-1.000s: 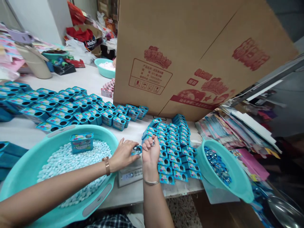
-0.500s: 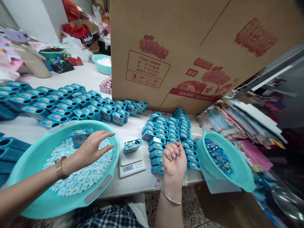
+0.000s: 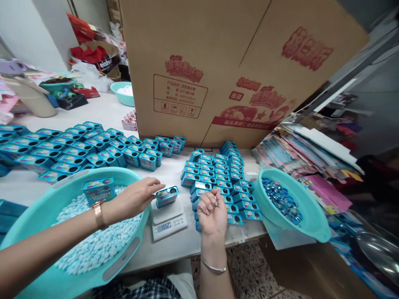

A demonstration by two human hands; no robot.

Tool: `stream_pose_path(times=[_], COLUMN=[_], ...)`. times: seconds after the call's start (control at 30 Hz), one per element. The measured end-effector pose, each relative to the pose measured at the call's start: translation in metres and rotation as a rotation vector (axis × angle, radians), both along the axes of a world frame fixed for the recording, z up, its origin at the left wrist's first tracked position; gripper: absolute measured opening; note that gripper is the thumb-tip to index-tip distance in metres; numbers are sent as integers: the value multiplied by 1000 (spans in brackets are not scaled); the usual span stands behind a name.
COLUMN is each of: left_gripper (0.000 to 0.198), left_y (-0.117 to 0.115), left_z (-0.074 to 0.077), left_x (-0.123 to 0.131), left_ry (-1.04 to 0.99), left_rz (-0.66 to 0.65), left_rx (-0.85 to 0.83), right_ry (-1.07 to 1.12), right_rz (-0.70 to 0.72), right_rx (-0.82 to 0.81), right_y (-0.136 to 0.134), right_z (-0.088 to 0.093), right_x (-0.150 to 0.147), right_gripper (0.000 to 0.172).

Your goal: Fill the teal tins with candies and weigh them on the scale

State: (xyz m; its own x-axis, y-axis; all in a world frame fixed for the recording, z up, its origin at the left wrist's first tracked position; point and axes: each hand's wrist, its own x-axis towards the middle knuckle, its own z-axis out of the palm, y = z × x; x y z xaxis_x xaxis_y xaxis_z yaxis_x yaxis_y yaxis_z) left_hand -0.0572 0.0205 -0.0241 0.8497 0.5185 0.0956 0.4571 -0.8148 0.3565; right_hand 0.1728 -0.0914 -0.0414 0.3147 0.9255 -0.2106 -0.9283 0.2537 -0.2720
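My left hand point(image 3: 135, 197) reaches over the rim of a turquoise basin point(image 3: 77, 286), fingers stretched out and apart. Its fingertips are at the left end of a small blue tin point(image 3: 166, 197); whether they touch it I cannot tell. The tin stands on a white digital scale point(image 3: 170, 224) with a lit display, and a pale candy shows at its top hole. Pale blue candies point(image 3: 102, 245) fill the basin, where another blue tin point(image 3: 99, 190) stands upright. My right hand point(image 3: 212, 214) is palm up with curled fingers, right of the scale; what it holds is hidden.
Rows of blue tins point(image 3: 71, 149) stand at left, with more tins point(image 3: 215, 170) behind my right hand. A large cardboard box point(image 3: 187, 37) blocks the back. A second turquoise basin point(image 3: 311, 230) at right holds shiny blue lids point(image 3: 282, 199). Stacked printed sheets point(image 3: 299, 153) lie behind it.
My left hand has moved right, from above the basin to the tin on the scale. My right hand stays curled, slightly further left in view. The view has shifted a little.
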Motion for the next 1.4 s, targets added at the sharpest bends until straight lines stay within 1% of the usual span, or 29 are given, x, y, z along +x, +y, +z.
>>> stream_pose_path(times=[0.17, 0.27, 0.4, 0.5, 0.57, 0.63, 0.67, 0.73, 0.8, 0.87, 0.9, 0.97, 1.03, 1.07, 1.1, 1.17, 1.27, 1.33, 1.4], left_gripper=[42, 42, 39, 33, 27, 23, 22, 20, 19, 20, 20, 21, 21, 21, 20, 20, 21, 23, 27], left_y=[5, 6, 5, 5, 7, 10, 13, 17, 16, 9, 2, -14, -27, -30, -31, -25, -9, -1, 2], left_z=[5, 5, 2, -4, -7, -6, -3, 10, 29, 48, 55, 64, 65, 65, 65, 67, 70, 65, 53], left_x=[21, 28, 30, 32, 34, 34, 33, 32, 33, 39, 43, 55, 66, 69, 69, 62, 37, 20, 8], left_ry=[32, 72, 132, 183, 193, 182, 166, 94, -19, -122, -157, -191, -189, -198, -223, -337, -490, -487, -421], left_rz=[-184, -246, -234, -219, -208, -194, -180, -132, -64, -31, -43, -127, -223, -246, -242, -149, 77, 173, 209], left_rx=[-39, -8, 59, 97, 100, 80, 61, 6, -40, -64, -74, -108, -140, -145, -145, -133, -133, -141, -143], right_ry=[1, 6, 42, 50, 58, 83, 96, 118, 141, 165, 177, 193, 202, 203, 202, 193, 118, 35, -15], right_rz=[20, 11, 7, 18, 28, 30, 29, 25, 26, 47, 63, 121, 181, 194, 196, 174, 112, 9, -87], right_rx=[2, 9, 14, 14, 8, 2, 0, -1, -8, -47, -86, -184, -266, -287, -287, -237, -111, -59, -39], right_y=[5, 4, 3, 3, 3, 3, 2, 1, 3, 8, 12, 20, 25, 25, 24, 17, -1, -14, -25], right_z=[-5, -6, -7, -7, -6, -5, -5, -4, -4, -5, -5, -5, -5, -4, -4, -3, -1, 2, 5], right_x=[-3, -2, 0, -1, -2, -3, -4, -5, -10, -20, -27, -42, -55, -58, -59, -52, -27, -7, 10], right_gripper=[8, 8, 7, 7, 6, 6, 6, 6, 8, 9, 10, 9, 8, 8, 7, 6, 7, 9, 10])
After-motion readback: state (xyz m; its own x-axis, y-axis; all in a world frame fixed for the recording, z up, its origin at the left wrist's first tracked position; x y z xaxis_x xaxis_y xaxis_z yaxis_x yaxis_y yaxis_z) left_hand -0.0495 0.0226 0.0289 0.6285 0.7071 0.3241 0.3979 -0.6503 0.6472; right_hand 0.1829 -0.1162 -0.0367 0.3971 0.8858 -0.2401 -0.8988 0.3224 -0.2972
